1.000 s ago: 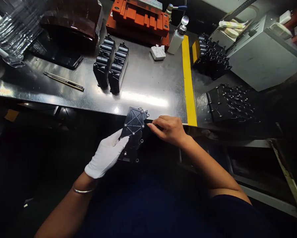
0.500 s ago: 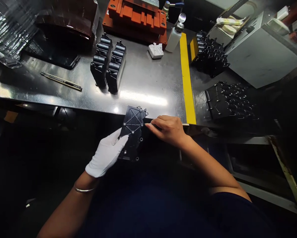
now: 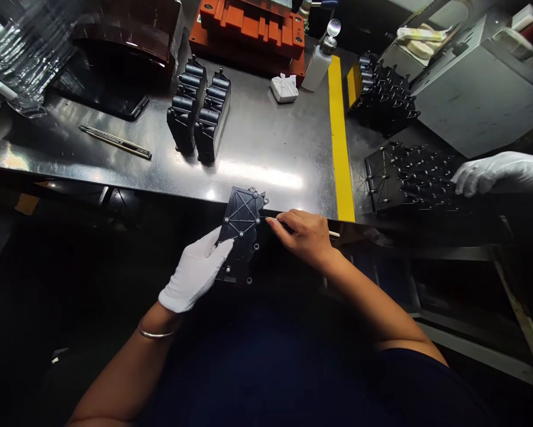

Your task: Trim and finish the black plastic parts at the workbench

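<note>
A black ribbed plastic part (image 3: 242,210), with cross-shaped ribs and small round bosses, is held just off the table's front edge. My left hand (image 3: 195,267), in a white glove, grips its lower left side, thumb on the face. My bare right hand (image 3: 304,234) is closed around a slim tool with a pale handle end (image 3: 334,235) showing behind the palm. The tool's thin tip reaches the right edge of the black part, near a boss. Most of the tool is hidden by my fingers, so its exact kind cannot be made out.
Two black parts (image 3: 199,112) stand on the metal table (image 3: 266,139). A cutter knife (image 3: 115,142), white block (image 3: 284,89), bottle (image 3: 316,66) and orange fixture (image 3: 253,35) are around. Beyond the yellow tape (image 3: 340,142), another person's gloved hand (image 3: 493,172) is at stacked black parts (image 3: 422,175).
Another person's white-gloved hand has come in from the right, over the stacked parts. The view has shifted slightly. Both my hands keep their holds, the tool tip still at the part's right edge.
</note>
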A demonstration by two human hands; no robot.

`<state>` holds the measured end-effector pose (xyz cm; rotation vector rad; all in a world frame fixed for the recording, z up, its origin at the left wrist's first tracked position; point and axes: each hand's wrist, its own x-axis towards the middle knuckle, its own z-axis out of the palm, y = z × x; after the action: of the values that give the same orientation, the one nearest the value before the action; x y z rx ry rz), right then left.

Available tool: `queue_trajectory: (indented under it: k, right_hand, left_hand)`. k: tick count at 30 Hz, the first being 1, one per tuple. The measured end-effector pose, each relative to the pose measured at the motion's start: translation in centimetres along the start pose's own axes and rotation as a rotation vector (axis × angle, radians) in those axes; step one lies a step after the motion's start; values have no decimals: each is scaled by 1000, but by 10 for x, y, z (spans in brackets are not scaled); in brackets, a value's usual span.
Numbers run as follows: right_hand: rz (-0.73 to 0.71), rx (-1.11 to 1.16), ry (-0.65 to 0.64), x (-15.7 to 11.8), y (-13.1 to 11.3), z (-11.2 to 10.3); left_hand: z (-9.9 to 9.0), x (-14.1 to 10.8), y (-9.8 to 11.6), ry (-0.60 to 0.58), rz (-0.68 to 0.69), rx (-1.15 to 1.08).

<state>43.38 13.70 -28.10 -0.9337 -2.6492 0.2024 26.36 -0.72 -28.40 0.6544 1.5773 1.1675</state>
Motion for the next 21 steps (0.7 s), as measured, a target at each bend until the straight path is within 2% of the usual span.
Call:
queue_trajectory:
  k: [12,21]
  right_hand:
    - [-3,125,36,-4,1,2]
    - [76,188,29,-7,1,6]
  left_hand:
    - [0,1,-7,-1,28,-35]
    - [1,2,-4,24,54,4]
